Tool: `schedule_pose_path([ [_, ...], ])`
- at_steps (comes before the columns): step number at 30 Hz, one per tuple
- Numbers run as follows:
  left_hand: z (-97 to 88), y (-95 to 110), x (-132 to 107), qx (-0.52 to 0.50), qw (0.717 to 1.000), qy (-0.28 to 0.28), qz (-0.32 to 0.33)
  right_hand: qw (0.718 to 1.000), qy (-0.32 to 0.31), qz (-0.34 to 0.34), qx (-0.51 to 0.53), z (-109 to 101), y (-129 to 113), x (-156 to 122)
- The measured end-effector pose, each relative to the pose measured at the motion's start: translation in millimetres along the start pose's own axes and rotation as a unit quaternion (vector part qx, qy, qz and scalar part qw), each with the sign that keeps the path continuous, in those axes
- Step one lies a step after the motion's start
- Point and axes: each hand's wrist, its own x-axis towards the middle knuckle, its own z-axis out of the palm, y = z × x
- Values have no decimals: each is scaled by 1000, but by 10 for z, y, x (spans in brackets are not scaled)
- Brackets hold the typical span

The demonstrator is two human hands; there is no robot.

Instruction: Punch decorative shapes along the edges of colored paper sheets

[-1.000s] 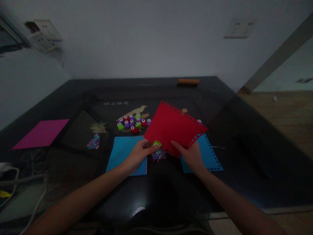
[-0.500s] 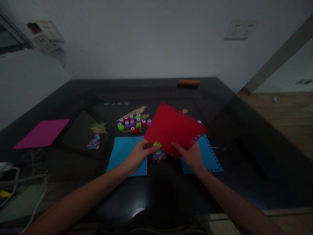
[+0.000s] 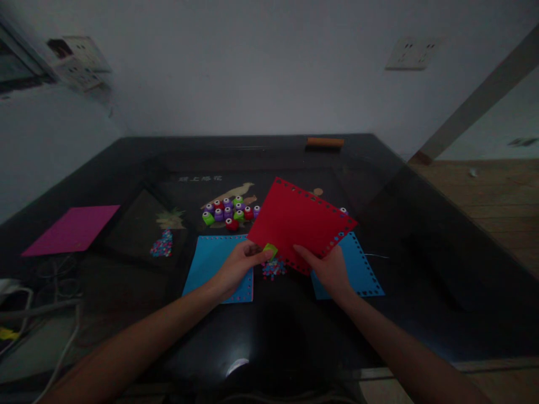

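A red sheet of paper (image 3: 295, 221), tilted like a diamond, is raised above the table with punched holes along its upper right and lower edges. My right hand (image 3: 332, 269) grips its lower right part, thumb on top and fingers hidden behind. At the sheet's lower left corner, my left hand (image 3: 242, 261) is closed around a lime green craft hole punch (image 3: 270, 250), which meets the paper's edge. Small punched paper bits (image 3: 273, 269) lie in a heap beneath. Blue sheets with holed edges flank this spot: one on the left (image 3: 210, 261), another on the right (image 3: 357, 264), partly covered.
Behind my left hand several purple, red and green craft punches (image 3: 228, 212) stand grouped. Farther left are another pile of paper bits (image 3: 163, 244) and a magenta sheet (image 3: 73, 230). White cables (image 3: 63, 306) run at the left edge; a brown roll (image 3: 325, 142) lies at the back.
Hardly anything differs. The red sheet has shifted very slightly downward at its top corner, while both hands keep their grips in nearly the same place.
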Motion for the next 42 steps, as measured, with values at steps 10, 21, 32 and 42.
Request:
schedule_pose_path([
  [10, -20, -19, 0, 21, 1000, 0, 11, 1000, 6, -15, -7, 6, -4, -8],
  [21, 15, 7, -15, 22, 999, 18, 14, 1000, 9, -2, 11, 16, 10, -13],
  [32, 5, -37, -7, 30, 999, 35, 16, 1000, 7, 1, 19, 20, -5, -16],
  [42, 24, -37, -20, 29, 999, 21, 19, 1000, 3, 1, 24, 21, 7, -19],
])
